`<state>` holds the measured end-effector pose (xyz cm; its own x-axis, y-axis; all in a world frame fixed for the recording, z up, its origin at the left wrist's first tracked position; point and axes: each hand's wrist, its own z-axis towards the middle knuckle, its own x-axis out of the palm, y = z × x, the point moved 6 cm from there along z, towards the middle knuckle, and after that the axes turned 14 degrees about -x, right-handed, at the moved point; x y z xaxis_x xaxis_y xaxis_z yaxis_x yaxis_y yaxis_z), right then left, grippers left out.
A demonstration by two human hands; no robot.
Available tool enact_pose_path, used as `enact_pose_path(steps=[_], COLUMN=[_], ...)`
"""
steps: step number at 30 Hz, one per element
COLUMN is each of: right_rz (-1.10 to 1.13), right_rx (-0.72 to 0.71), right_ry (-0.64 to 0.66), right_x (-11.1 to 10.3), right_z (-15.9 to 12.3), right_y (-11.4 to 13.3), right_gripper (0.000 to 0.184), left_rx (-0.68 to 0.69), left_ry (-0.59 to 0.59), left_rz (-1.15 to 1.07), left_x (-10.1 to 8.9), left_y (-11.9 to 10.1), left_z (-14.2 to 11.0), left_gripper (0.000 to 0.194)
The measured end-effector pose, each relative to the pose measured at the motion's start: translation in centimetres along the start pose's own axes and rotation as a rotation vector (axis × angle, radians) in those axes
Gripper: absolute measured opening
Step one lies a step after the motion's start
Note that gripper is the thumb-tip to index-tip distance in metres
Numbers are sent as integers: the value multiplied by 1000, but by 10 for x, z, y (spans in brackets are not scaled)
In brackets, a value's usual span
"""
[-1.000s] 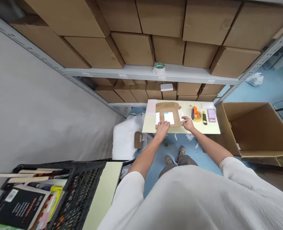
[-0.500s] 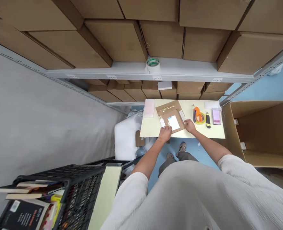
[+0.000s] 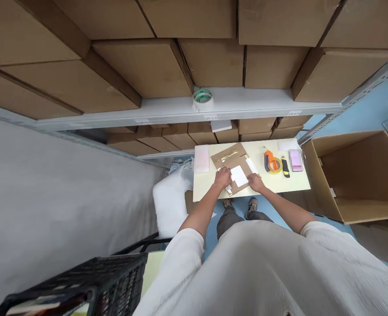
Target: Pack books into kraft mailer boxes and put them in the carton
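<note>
The cardboard packet [image 3: 236, 161], which lay nearly square to the table [image 3: 286, 184] a second ago, now sits at a slant, its near corner close to the table's front edge. The left hand [image 3: 223, 177] has gone from the packet's near edge to its left side, fingers spread over the top beside the white label [image 3: 239, 176]; whether it grips cannot be told. The right hand [image 3: 256, 182] is at the near right edge, by the label's lower right corner, fingers bent; whether they pinch the cardboard is unclear. The packet lies between both hands, left of the orange tape dispenser [image 3: 271, 161].
</note>
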<state>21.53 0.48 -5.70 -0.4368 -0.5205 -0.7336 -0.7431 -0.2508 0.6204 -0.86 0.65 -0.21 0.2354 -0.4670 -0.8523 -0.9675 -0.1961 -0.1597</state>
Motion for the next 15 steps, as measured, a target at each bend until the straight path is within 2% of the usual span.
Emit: enact_pose_path(steps=[5,9,15], right_rz=[-30,-16,23], right_rx=[192,336,460], right_ry=[7,-2,23], right_x=[22,36,49], right_z=[-6,-11,-5], right_y=[5,15,35], right_gripper=[44,47,52], left_rx=[78,131,181], left_ry=[48,66,122], left_rz=[35,50,33], left_x=[-5,-9,-7], left_y=[14,24,31], left_z=[36,68,110], left_gripper=[43,54,69])
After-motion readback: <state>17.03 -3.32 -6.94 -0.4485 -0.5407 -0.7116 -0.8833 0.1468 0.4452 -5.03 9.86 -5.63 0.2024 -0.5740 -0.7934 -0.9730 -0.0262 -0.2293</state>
